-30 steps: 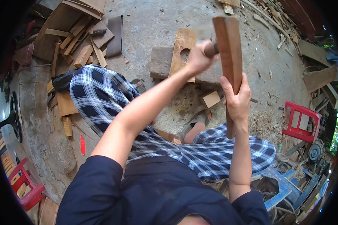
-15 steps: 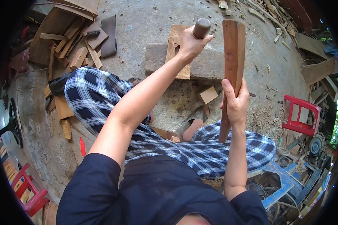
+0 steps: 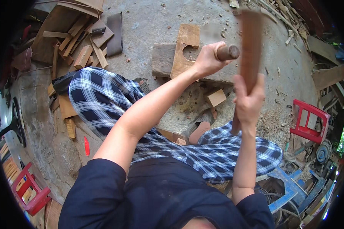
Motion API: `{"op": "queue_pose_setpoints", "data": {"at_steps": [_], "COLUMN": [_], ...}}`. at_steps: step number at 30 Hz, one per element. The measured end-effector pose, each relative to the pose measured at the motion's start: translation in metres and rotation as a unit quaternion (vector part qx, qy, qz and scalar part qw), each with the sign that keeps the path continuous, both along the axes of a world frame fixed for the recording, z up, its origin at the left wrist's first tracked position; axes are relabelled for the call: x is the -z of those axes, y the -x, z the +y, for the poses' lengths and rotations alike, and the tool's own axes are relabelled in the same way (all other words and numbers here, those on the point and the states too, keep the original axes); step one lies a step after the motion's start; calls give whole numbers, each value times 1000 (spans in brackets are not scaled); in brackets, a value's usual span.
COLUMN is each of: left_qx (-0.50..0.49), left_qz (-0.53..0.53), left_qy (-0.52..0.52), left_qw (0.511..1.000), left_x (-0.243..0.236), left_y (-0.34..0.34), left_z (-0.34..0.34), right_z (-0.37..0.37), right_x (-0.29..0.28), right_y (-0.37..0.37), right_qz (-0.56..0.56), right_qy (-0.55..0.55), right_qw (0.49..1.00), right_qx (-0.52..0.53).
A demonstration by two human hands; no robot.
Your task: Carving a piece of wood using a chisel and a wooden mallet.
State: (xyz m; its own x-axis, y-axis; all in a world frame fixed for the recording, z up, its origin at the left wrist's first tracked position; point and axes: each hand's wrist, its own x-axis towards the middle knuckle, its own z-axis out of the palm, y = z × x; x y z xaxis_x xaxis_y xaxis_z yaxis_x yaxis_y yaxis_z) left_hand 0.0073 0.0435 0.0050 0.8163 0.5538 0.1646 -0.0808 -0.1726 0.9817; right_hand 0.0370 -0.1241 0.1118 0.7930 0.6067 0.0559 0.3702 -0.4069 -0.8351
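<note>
A: And there's the long brown wooden piece (image 3: 250,49), up in front of you on your right side, its upper part a blur! Your right hand (image 3: 249,100) is wrapped round it low down, thumb on the near side.

B: And your left hand, what's in it?

A: Your left hand (image 3: 210,60) is closed on a brown handle (image 3: 229,52), its round end pointing toward that long piece. Just beside it, this close! I can't tell whether they touch, and I can't make out the handle's other end.

B: Beyond your left fist, look: a light brown board (image 3: 187,35) with a hole cut in it, lying across a thick grey-brown timber (image 3: 163,63) on the floor!

A: Nearer you, a small pale block (image 3: 217,97) sits by your sandaled foot (image 3: 200,131), and your plaid trousers (image 3: 90,87) spread wide on both sides.

B: Out left, a heap of wood offcuts (image 3: 83,57), with a dark flat strip (image 3: 115,34) next to it. Out right, a red stool (image 3: 306,134), and below that a blue metal frame (image 3: 284,198)!
</note>
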Motion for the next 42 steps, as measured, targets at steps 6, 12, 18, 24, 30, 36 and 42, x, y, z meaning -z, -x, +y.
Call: {"op": "queue_pose_setpoints", "data": {"at_steps": [6,12,18,24,30,36,42], "left_qx": [-31,5,-70,-84,-350,-230,-148], "left_qz": [-12,-36,22,2,-58,-60,-7], "left_qy": [-25,22,109,143,346,225,127], "left_qw": [999,999,991,986,868,945,981], "left_x": [6,1,-15,-8,14,-8,-6], "left_y": [7,6,-8,-1,3,7,9], "left_z": [-15,-24,28,29,37,29,26], "right_z": [-14,-12,-27,-34,-23,-19,-15], "right_x": [-12,0,-10,6,-2,-2,0], "right_y": [16,7,13,21,30,23,22], "right_qz": [64,-84,96,54,135,136,140], "right_qy": [-52,71,-20,19,8,-15,6], "right_qw": [995,994,994,998,991,991,990], "right_qx": [60,-25,41,13,21,14,-1]}}
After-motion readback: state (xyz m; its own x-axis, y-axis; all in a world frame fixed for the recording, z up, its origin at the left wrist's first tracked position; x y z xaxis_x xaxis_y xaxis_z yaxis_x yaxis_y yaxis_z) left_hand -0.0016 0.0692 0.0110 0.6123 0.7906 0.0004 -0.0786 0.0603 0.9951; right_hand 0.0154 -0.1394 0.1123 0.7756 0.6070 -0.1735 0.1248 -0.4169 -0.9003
